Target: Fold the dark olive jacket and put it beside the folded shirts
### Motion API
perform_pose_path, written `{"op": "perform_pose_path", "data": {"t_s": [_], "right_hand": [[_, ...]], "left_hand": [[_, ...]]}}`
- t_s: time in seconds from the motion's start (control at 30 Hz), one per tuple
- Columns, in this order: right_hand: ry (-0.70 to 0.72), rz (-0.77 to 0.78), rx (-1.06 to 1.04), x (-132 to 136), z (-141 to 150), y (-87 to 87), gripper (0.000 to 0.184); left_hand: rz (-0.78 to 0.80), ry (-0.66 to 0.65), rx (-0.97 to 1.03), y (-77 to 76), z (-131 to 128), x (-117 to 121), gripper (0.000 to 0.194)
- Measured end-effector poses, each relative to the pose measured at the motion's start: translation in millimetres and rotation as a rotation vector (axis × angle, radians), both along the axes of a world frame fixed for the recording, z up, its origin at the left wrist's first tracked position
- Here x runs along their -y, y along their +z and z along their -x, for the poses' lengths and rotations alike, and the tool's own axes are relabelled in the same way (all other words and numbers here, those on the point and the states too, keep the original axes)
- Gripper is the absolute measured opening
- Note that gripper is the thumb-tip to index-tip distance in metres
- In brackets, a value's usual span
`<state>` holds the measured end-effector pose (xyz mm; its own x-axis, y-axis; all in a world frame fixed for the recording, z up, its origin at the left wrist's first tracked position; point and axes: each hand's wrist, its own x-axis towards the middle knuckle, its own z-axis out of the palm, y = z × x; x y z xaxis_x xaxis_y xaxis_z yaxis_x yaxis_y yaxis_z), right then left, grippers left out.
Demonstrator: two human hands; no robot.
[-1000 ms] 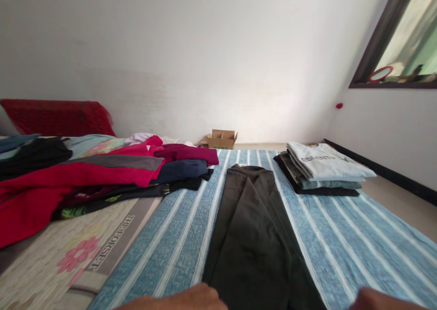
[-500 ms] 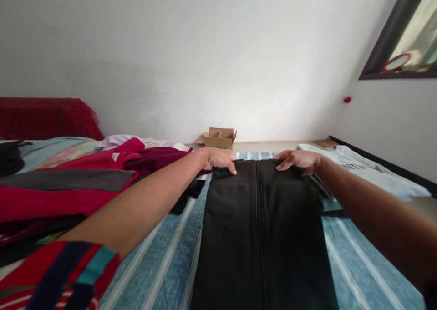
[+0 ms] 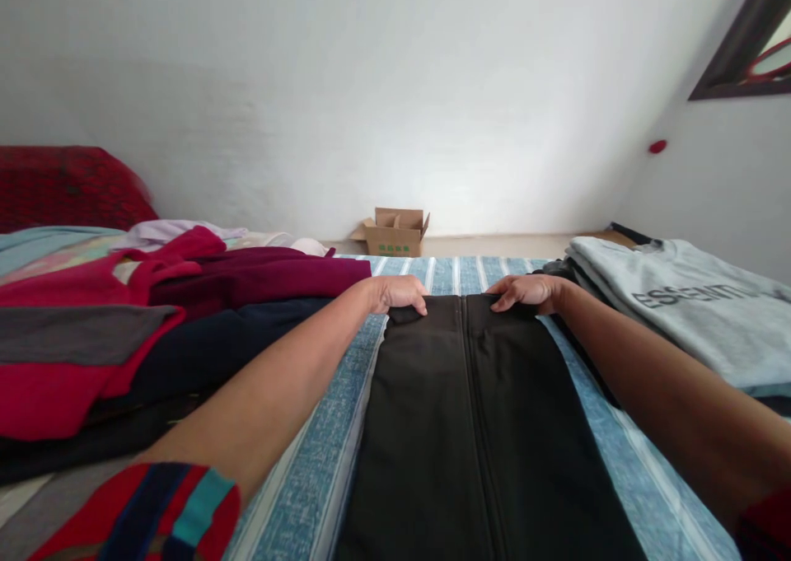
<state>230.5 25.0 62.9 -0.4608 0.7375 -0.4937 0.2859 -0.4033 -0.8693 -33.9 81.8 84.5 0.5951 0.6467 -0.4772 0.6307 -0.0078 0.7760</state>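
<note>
The left hand [image 3: 400, 294] and right hand [image 3: 525, 291], set apart, each grip a far corner of a long black cloth garment [image 3: 426, 429] with a lengthwise centre line. It spans between them and runs back toward the person, between the forearms, over a blue, white-striped sheet [image 3: 327, 437]. A folded light-grey lettered shirt [image 3: 698, 314] lies to the right.

– What's held?
– A dark garment [image 3: 420, 429]. The left hand [image 3: 400, 294] and right hand [image 3: 526, 292] grip its far edge, 1 near each corner.
– And around it?
– Blue striped cloth [image 3: 330, 437] beneath, heaped clothes [image 3: 203, 338] left, a folded grey shirt [image 3: 685, 330] right, 1 open cardboard box [image 3: 393, 240] beyond.
</note>
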Motion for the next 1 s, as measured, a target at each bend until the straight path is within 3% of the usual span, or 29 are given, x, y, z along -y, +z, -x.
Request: {"op": "perform_pose_path", "data": {"t_s": [0.13,0.2,0.33,0.5,0.67,0.73,0.83,0.9,1.0], "right_hand": [[-0.070,-0.003,0.162,-7.9,5.6,-12.4,0.022],[-0.080,-0.009,0.203,-7.9,7.5,-17.2,0.022],[-0.094,-0.048,0.242,-4.2,6.4,-10.1,0.021],[-0.133,-0.153,0.404,-4.0,9.1,-9.3,0.017],[-0.170,-0.372,0.630,-10.7,13.1,-18.5,0.013],[-0.189,-0.486,0.715,-12.8,14.0,-17.4,0.010],[-0.199,-0.626,0.807,-11.1,17.1,-16.4,0.010],[-0.211,-0.685,0.858,-6.3,20.3,-19.3,0.008],[-0.241,-0.722,0.915,3.8,24.4,-28.3,0.006]], "left_hand": [[-0.294,-0.010,-0.160,-5.8,-9.1,0.5,0.004],[-0.358,-0.026,-0.188,-9.3,-12.1,2.6,0.004],[-0.431,-0.080,-0.196,-6.2,-13.0,4.5,0.002],[-0.670,-0.138,-0.492,0.1,-15.8,7.4,0.002],[-0.917,-0.006,-0.584,-1.1,-20.1,48.2,0.025],[-1.100,-0.081,-0.494,-6.8,-23.3,76.0,0.023],[-1.080,-0.265,-0.264,-25.0,-30.4,113.0,0.032],[-1.006,-0.300,-0.215,-40.6,-35.3,127.1,0.051],[-0.935,-0.287,-0.239,-58.5,-40.0,132.3,0.064]]}}
